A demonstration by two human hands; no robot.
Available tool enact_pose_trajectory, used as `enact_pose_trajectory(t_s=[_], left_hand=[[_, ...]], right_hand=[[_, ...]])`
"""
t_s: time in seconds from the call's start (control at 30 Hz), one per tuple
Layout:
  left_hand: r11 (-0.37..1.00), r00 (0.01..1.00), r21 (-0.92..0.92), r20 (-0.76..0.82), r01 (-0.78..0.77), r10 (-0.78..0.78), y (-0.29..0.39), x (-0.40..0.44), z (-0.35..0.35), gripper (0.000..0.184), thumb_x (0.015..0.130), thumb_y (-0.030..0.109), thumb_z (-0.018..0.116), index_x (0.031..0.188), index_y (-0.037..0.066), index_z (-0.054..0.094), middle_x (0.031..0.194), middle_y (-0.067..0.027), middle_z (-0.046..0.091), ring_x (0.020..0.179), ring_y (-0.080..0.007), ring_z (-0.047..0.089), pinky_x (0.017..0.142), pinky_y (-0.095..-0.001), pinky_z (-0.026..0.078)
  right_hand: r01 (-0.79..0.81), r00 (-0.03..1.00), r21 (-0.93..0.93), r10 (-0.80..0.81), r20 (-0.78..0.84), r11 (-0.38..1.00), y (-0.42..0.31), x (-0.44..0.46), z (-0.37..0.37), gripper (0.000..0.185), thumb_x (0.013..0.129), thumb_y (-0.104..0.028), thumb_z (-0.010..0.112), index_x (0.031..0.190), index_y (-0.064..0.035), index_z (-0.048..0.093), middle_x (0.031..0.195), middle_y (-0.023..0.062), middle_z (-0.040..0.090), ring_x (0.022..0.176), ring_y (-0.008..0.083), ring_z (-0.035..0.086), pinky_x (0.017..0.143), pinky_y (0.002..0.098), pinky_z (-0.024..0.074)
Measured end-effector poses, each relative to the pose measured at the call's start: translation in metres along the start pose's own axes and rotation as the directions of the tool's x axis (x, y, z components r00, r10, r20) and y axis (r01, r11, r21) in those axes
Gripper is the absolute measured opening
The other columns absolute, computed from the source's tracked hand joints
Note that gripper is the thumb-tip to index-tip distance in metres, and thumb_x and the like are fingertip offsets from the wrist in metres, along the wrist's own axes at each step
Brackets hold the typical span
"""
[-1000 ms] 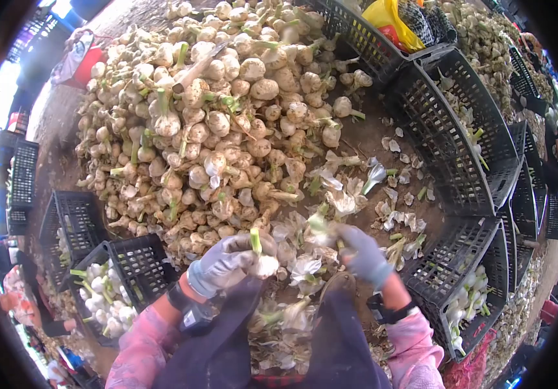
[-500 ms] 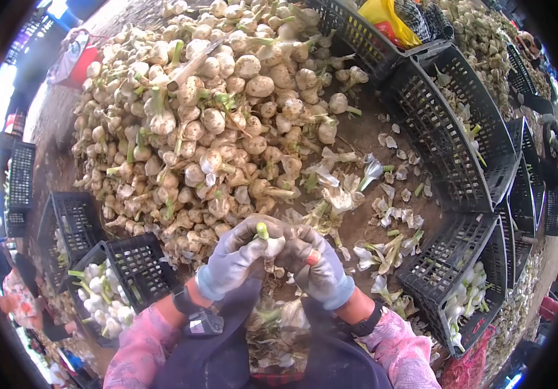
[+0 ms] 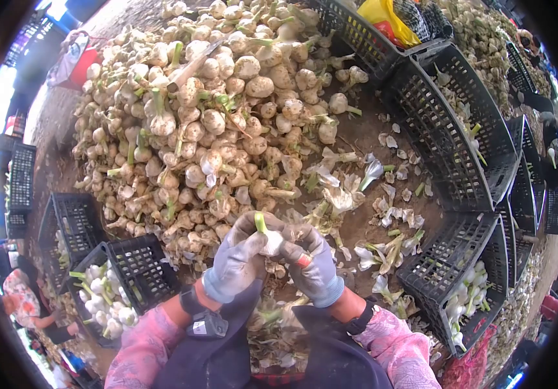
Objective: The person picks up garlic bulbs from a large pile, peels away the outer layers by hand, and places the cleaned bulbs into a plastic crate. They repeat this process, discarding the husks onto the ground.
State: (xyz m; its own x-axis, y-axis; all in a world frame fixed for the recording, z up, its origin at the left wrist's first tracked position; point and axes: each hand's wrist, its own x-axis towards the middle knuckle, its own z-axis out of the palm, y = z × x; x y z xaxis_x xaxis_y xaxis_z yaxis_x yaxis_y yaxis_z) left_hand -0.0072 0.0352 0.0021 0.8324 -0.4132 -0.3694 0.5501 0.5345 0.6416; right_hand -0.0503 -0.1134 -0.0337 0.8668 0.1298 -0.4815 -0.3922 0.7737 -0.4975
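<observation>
A whitish garlic bulb with a short green stem (image 3: 272, 242) is between my two gloved hands, low in the middle of the view. My left hand (image 3: 235, 256) is closed on its left side. My right hand (image 3: 309, 264) touches the bulb from the right with bent fingers; a reddish-orange patch shows on one finger. Just beyond both hands rises a large heap of unpeeled garlic (image 3: 214, 129). Loose husks and cut stems (image 3: 340, 198) lie on the ground to the right of the heap.
Black crates (image 3: 451, 253) stand at the right, some with white garlic. Another crate (image 3: 139, 269) with peeled garlic (image 3: 105, 301) stands at lower left. A yellow bag (image 3: 383, 19) lies at the top right, a red bucket (image 3: 81, 68) at upper left. Another person (image 3: 23, 295) is at the far left.
Since one second ago, my right hand has come in from the right to the bulb. Since half a second ago, the bulb has turned slightly and more of its white side shows.
</observation>
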Motion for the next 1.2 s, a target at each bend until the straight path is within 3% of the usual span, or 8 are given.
enact_pose_trajectory(t_s=[0.2,0.37,0.57,0.7,0.83,1.0,1.1,1.2], left_hand=[[0.997,1.000,-0.081,-0.004,-0.009,0.009,-0.011,0.005,-0.016,0.030,0.100,0.035,0.054,0.106,0.007,0.055,0.098,-0.0056,0.057,0.105,-0.0246,0.057,0.093,-0.0410,0.047],[0.990,0.994,-0.127,-0.088,-0.068,0.057,-0.012,0.005,-0.018,0.031,0.101,0.037,0.050,0.105,0.007,0.054,0.095,-0.0047,0.054,0.103,-0.0275,0.057,0.100,-0.0479,0.043],[0.944,0.987,-0.322,-0.158,-0.072,0.021,0.006,0.009,-0.036,0.031,0.103,0.037,0.045,0.106,0.010,0.060,0.103,-0.0054,0.067,0.109,-0.0291,0.061,0.100,-0.0500,0.046],[0.894,0.950,-0.443,-0.300,-0.062,-0.082,-0.004,0.015,-0.030,0.032,0.102,0.039,0.045,0.105,0.011,0.061,0.099,-0.0052,0.069,0.103,-0.0275,0.064,0.095,-0.0483,0.052],[0.940,0.960,-0.320,-0.204,0.119,-0.191,-0.006,0.012,-0.020,0.036,0.103,0.040,0.046,0.111,0.007,0.058,0.099,-0.0068,0.063,0.085,-0.0163,0.062,0.073,-0.0320,0.053],[0.980,0.953,0.155,-0.256,-0.123,0.160,-0.031,0.013,-0.022,0.036,0.102,0.043,0.046,0.105,0.008,0.056,0.104,-0.0088,0.062,0.092,-0.0211,0.061,0.081,-0.0338,0.051],[0.993,0.956,-0.089,-0.291,-0.078,0.049,-0.032,0.015,-0.025,0.036,0.102,0.041,0.046,0.106,0.008,0.057,0.106,-0.0080,0.061,0.094,-0.0206,0.061,0.083,-0.0355,0.051],[0.989,0.979,0.142,-0.203,0.033,-0.004,-0.031,0.017,-0.032,0.041,0.103,0.042,0.045,0.111,0.003,0.056,0.124,-0.0113,0.053,0.097,-0.0207,0.061,0.090,-0.0371,0.050]], right_hand=[[0.129,0.992,-0.352,-0.121,0.045,0.927,0.006,0.001,-0.018,0.017,0.086,-0.004,0.071,0.101,-0.0035,0.064,0.097,0.0026,0.067,0.089,0.0137,0.064,0.077,0.0276,0.0528],[0.259,0.950,-0.880,-0.267,0.159,0.398,-0.005,0.015,-0.032,0.021,0.077,-0.002,0.072,0.097,-0.0054,0.068,0.092,0.0081,0.070,0.085,0.0208,0.067,0.079,0.0303,0.0527],[0.262,0.869,-0.963,0.446,0.212,-0.053,-0.016,0.011,-0.055,0.029,0.077,-0.017,0.072,0.105,-0.0089,0.069,0.097,0.0157,0.069,0.092,0.0364,0.065,0.085,0.0374,0.0518],[0.307,0.946,-0.937,0.053,0.319,0.164,-0.030,0.001,-0.019,0.041,0.084,-0.023,0.075,0.119,-0.0062,0.063,0.108,0.0139,0.067,0.095,0.0290,0.066,0.084,0.0366,0.0525],[0.065,0.994,-0.491,-0.014,0.106,0.869,-0.021,0.005,0.013,0.043,0.091,-0.019,0.071,0.126,0.0003,0.055,0.103,0.0073,0.066,0.093,0.0148,0.064,0.080,0.0289,0.0524],[-0.038,0.999,-0.358,0.028,-0.033,0.933,-0.008,0.009,0.010,0.031,0.094,-0.010,0.066,0.120,0.0008,0.055,0.099,0.0050,0.065,0.084,0.0100,0.063,0.073,0.0247,0.0534],[-0.061,0.998,-0.245,0.058,-0.022,0.968,-0.005,0.007,-0.004,0.023,0.096,-0.006,0.061,0.118,0.0011,0.057,0.100,0.0056,0.065,0.084,0.0109,0.063,0.075,0.0240,0.0535],[0.022,0.999,-0.460,-0.035,-0.020,0.888,-0.012,0.012,-0.004,0.033,0.099,-0.016,0.060,0.125,0.0027,0.055,0.111,0.0068,0.061,0.103,0.0120,0.058,0.090,0.0262,0.0486]])
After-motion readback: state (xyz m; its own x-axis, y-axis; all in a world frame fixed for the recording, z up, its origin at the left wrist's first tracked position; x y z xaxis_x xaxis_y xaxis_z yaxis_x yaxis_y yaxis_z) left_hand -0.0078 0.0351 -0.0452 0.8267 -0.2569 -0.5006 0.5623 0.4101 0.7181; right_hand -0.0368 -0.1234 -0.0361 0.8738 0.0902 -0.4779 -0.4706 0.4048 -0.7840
